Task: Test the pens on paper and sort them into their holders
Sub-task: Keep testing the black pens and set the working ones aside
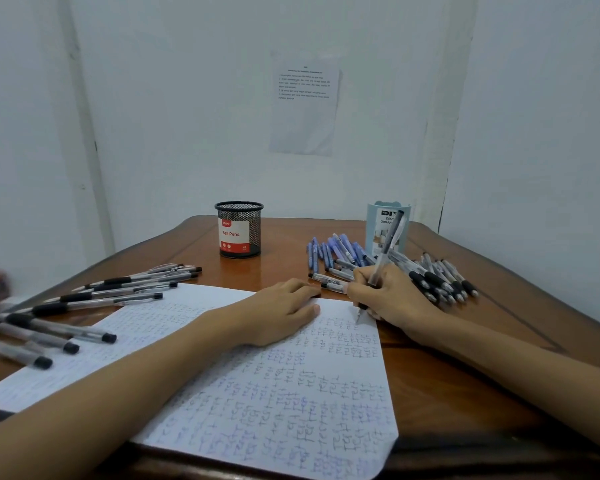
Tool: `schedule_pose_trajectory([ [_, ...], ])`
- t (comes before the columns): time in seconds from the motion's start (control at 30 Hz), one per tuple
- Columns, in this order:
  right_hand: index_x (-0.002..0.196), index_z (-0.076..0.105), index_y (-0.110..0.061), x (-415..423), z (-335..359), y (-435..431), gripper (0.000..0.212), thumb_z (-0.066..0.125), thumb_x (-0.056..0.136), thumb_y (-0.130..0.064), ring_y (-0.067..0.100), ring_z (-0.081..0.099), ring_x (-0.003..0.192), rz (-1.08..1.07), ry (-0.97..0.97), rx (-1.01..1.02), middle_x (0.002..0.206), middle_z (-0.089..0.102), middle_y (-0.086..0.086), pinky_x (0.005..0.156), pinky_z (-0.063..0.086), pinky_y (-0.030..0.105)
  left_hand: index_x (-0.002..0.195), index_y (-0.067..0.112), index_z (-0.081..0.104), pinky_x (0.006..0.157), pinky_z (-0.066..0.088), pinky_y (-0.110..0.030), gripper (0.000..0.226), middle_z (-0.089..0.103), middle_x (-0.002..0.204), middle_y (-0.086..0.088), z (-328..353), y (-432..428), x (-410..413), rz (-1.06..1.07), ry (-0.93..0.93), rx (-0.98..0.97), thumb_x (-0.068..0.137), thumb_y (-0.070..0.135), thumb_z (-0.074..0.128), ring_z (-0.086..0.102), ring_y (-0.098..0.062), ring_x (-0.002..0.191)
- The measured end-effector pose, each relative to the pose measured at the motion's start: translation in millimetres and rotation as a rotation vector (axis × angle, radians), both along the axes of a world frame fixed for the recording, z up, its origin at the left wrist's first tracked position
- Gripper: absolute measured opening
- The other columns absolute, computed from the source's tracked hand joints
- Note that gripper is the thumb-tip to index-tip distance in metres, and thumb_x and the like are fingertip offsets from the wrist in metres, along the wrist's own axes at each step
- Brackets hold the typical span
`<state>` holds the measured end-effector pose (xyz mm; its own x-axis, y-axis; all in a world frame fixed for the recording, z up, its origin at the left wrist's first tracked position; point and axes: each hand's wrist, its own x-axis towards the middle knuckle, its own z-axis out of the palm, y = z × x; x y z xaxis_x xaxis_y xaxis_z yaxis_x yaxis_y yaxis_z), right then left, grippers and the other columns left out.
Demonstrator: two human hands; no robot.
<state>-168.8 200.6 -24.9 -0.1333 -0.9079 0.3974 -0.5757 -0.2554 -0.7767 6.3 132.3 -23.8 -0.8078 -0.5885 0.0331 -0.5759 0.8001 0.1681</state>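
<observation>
Two bare arms show, one from the near left and one from the near right. The left hand (pixel 284 306) and left forearm (pixel 136 386) are uncovered up to the near edge, as are the right hand (pixel 392 299) and right forearm (pixel 516 358). The left thumbnail (pixel 316 308) looks short and plain.

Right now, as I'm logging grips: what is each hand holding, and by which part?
The right hand grips a pen low on its barrel, near the tip. The left hand holds nothing; it rests flat on the paper.
</observation>
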Motion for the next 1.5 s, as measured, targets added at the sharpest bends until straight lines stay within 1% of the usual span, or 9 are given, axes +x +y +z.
schedule_pose_trajectory([
  [0.13,0.054,0.044,-0.011,2.4,2.6,2.6,0.039,0.059,0.089,-0.009,-0.002,0.044,0.04,-0.016,0.013,-0.041,0.047,0.041,-0.002,0.048,0.037,0.007,0.148,0.02,0.022,0.11,0.021,-0.026,0.051,0.025,0.151,0.002,0.4,0.5,-0.1,-0.001,0.004,0.004,0.101,0.04,0.023,0.027,-0.012,0.135],
  [0.43,0.069,0.05,-0.01,1.6,16.5,8.3,0.03,0.054,0.09,-0.031,0.003,0.03,0.032,0.083,-0.384,0.056,0.052,0.039,-0.002,0.031,0.024,0.011,0.148,0.021,0.021,0.109,0.02,-0.025,0.051,0.024,0.151,0.004,0.8,-0.4,1.5,-0.016,0.01,0.017,0.101,0.04,0.024,0.025,-0.011,0.136],
  [0.57,0.087,0.054,-0.013,-5.9,22.5,10.1,0.011,0.049,0.095,-0.018,0.002,0.034,0.031,0.009,-0.51,0.017,0.061,0.05,0.002,0.03,0.024,0.012,0.148,0.021,0.021,0.108,0.02,-0.024,0.051,0.023,0.151,0.005,1.2,0.0,1.8,-0.017,0.006,0.023,0.101,0.04,0.023,0.025,-0.012,0.136],
  [0.7,0.113,0.045,-0.02,-3.9,24.2,11.0,0.022,0.053,0.093,-0.016,-0.001,0.045,0.037,0.021,-0.468,0.005,0.063,0.05,0.003,0.036,0.036,0.011,0.148,0.021,0.02,0.108,0.02,-0.023,0.051,0.024,0.151,0.004,1.6,0.5,1.6,-0.016,0.002,0.02,0.101,0.04,0.023,0.026,-0.011,0.135],
  [0.97,0.082,0.051,-0.011,-3.1,22.8,10.9,0.035,0.034,0.098,-0.036,0.004,0.027,0.036,0.036,-0.448,0.066,0.048,0.03,-0.003,0.038,0.025,0.012,0.149,0.022,0.02,0.108,0.02,-0.024,0.052,0.024,0.151,0.005,0.2,-1.3,1.2,-0.012,0.001,0.017,0.101,0.041,0.023,0.026,-0.011,0.135],
  [1.1,0.083,0.052,-0.009,-2.6,21.9,9.2,0.035,0.032,0.099,-0.034,0.004,0.026,0.037,0.11,-0.532,0.133,0.045,0.031,-0.006,0.039,0.024,0.013,0.149,0.022,0.02,0.107,0.02,-0.023,0.052,0.024,0.151,0.005,-0.2,-1.7,1.5,-0.013,0.003,0.016,0.101,0.041,0.023,0.026,-0.011,0.135],
  [1.2,0.09,0.057,-0.008,0.8,18.5,10.0,0.036,0.03,0.1,-0.03,0.003,0.029,0.034,0.104,-0.352,0.146,0.043,0.033,-0.005,0.037,0.027,0.011,0.149,0.022,0.02,0.107,0.021,-0.023,0.051,0.024,0.151,0.005,-0.5,-2.6,1.1,-0.012,0.003,0.013,0.101,0.041,0.023,0.026,-0.011,0.135],
  [1.33,0.115,0.051,-0.011,-13.3,36.1,7.7,0.019,0.044,0.098,-0.015,0.001,0.033,0.032,-0.058,-0.32,0.094,0.057,0.046,0.0,0.032,0.026,0.013,0.148,0.022,0.022,0.106,0.022,-0.023,0.051,0.026,0.15,0.004,-0.2,-2.6,0.6,-0.01,0.006,0.008,0.101,0.041,0.023,0.028,-0.011,0.134],
  [1.5,0.131,0.042,-0.012,-50.7,48.6,9.5,0.037,0.044,0.095,-0.001,0.005,0.039,0.039,-0.226,-0.217,0.054,0.083,0.065,0.006,0.032,0.03,0.015,0.148,0.022,0.023,0.106,0.022,-0.023,0.051,0.026,0.15,0.003,-0.3,-2.3,1.0,-0.012,0.009,0.001,0.101,0.041,0.024,0.028,-0.011,0.134],
])
